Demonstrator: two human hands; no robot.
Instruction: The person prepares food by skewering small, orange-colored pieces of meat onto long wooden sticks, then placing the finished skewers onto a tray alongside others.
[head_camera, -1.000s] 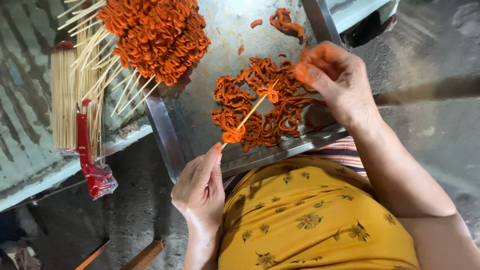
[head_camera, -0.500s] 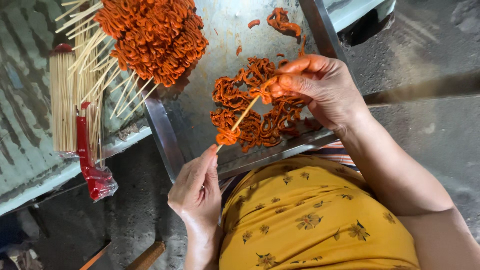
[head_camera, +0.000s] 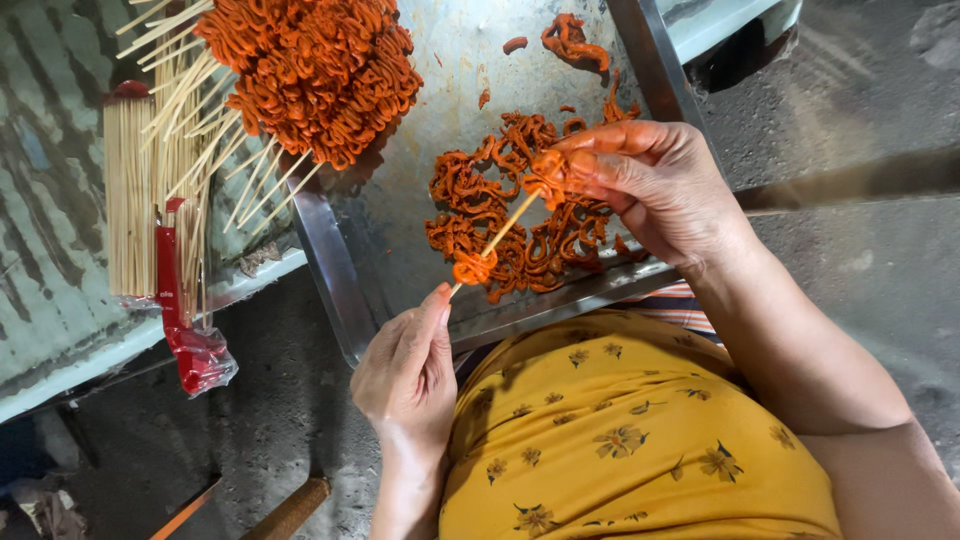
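My left hand (head_camera: 408, 370) pinches the near end of a thin wooden skewer (head_camera: 500, 236) that slants up to the right. One orange marinated meat piece (head_camera: 472, 268) sits low on the stick. My right hand (head_camera: 645, 183) holds another orange strip (head_camera: 548, 170) at the skewer's tip, fingers closed around it. Both hands hover over a loose heap of orange meat strips (head_camera: 520, 225) lying in a metal tray (head_camera: 330, 262).
A big pile of finished skewers (head_camera: 310, 65) rests at the tray's far left, sticks fanning outward. A bundle of bare skewers (head_camera: 135, 200) and a red plastic wrapper (head_camera: 190, 340) lie on the green surface at left. Grey concrete floor lies below and right.
My right hand has come down and left, bringing a meat strip onto the skewer's tip. My left hand has stayed low, holding the stick's end.
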